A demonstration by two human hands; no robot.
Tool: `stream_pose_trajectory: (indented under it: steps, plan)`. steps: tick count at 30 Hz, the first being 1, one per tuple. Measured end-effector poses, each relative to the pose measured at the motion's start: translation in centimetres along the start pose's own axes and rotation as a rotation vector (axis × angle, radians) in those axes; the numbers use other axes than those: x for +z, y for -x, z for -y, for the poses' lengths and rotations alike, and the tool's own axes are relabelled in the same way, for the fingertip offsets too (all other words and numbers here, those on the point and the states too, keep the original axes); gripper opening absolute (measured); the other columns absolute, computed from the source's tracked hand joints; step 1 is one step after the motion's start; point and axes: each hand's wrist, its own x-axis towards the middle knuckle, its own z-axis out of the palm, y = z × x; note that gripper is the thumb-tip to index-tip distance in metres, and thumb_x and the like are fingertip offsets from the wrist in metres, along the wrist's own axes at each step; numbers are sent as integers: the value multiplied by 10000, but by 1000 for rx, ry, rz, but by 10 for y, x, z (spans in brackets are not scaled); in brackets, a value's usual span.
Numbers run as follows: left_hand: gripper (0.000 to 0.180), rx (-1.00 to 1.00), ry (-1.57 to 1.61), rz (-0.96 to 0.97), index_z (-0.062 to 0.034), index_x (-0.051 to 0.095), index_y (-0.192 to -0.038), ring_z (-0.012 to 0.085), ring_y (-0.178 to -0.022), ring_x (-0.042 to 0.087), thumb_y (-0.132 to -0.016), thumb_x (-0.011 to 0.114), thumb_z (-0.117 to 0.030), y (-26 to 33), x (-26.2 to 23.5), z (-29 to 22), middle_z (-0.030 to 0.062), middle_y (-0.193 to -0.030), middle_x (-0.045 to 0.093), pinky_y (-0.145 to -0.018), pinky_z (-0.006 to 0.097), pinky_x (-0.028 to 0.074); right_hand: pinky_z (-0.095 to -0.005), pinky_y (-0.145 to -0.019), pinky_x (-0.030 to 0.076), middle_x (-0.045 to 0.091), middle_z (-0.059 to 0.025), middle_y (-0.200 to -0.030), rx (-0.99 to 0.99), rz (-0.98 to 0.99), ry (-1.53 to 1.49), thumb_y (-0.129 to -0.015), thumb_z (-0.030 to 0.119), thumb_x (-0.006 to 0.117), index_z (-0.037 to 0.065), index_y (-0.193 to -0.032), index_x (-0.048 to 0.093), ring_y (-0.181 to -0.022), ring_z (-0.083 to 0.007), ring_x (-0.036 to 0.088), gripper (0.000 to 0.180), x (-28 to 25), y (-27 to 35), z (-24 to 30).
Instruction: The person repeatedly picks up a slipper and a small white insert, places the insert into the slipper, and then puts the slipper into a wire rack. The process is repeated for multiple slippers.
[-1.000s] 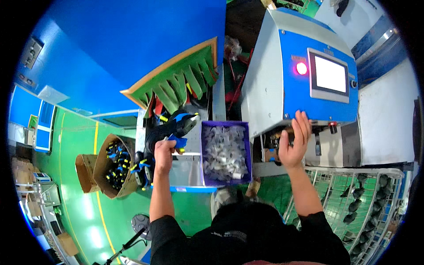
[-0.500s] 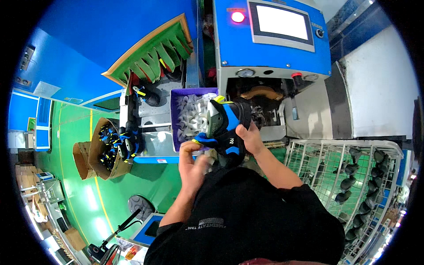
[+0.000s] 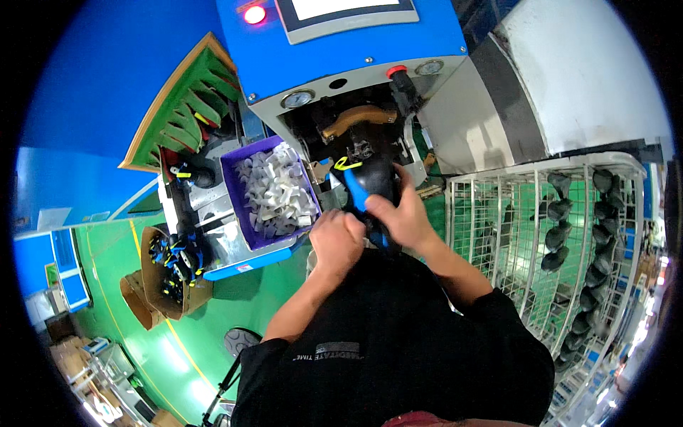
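Note:
A black and blue shoe upper (image 3: 358,183) with a yellow loop is held in front of my chest, just before the opening of a blue and grey machine (image 3: 341,67). My right hand (image 3: 407,219) wraps round its right side, thumb across the top. On the left, my left hand (image 3: 337,240) is closed against the upper's near edge, fingers curled; the exact grip is partly hidden. A smooth black rounded part shows at the upper's far end. Inside the machine's opening, a tan curved pad (image 3: 361,119) sits above dark metal parts.
A purple bin (image 3: 232,186) of small white pieces stands left on a metal table. Behind it is a green rack (image 3: 186,107) of flat pieces. A cardboard box (image 3: 186,299) with more uppers is on the floor. At right stands a white wire rack (image 3: 523,181) holding dark foot-shaped forms.
My view has turned right and closer to the machine. The shoe upper has turned and moved toward the machine's opening, and my left hand has closed in against it.

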Motion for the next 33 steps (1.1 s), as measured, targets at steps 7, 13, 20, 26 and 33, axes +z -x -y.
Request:
stream_pose_trajectory:
  steps: [7, 13, 20, 26, 33]
  plan:
    - [386, -708, 949, 211, 31, 689, -967, 190, -804, 598, -1033, 492, -295, 4, 20, 57, 108, -838, 669, -757, 357, 488, -434, -1019, 532, 654, -125, -1325, 607, 238, -1144, -992, 423, 666, 37, -1448, 513, -1157, -272, 658, 617, -33, 3, -32]
    - [481, -748, 810, 629, 24, 606, -988, 186, -762, 579, -1021, 628, -455, -1, 5, 59, 80, -829, 638, -688, 365, 495, -349, -1148, 368, 501, -102, -1509, 620, 546, -490, -855, 92, 761, 13, -1601, 307, -1338, -205, 499, 876, -50, 8, -67]
    - [404, -408, 461, 424, -9, 608, -1057, 421, -709, 636, -1017, 634, -410, -14, 19, 65, 205, -775, 649, -635, 465, 487, -347, -1191, 301, 437, -108, -1553, 188, 333, -222, -785, 63, 813, -4, -1616, 245, -1393, -187, 431, 1009, -28, -21, -18]
    - [351, -497, 426, 368, -40, 633, -1208, 355, -692, 665, -979, 691, -299, -39, 14, 90, 177, -782, 680, -659, 419, 521, -324, -999, 483, 607, -117, -1354, 203, 23, 21, -855, 163, 781, 22, -1606, 296, -1138, -199, 617, 905, -26, -66, -10]
    - [404, -579, 423, 486, 23, 641, -1130, 209, -692, 649, -945, 722, -327, -15, 10, 127, 152, -768, 682, -663, 362, 510, -502, -910, 553, 559, -329, -1338, 72, -44, 874, -826, 396, 777, 202, -1645, 208, -1123, -458, 658, 1016, 4, -109, -20]
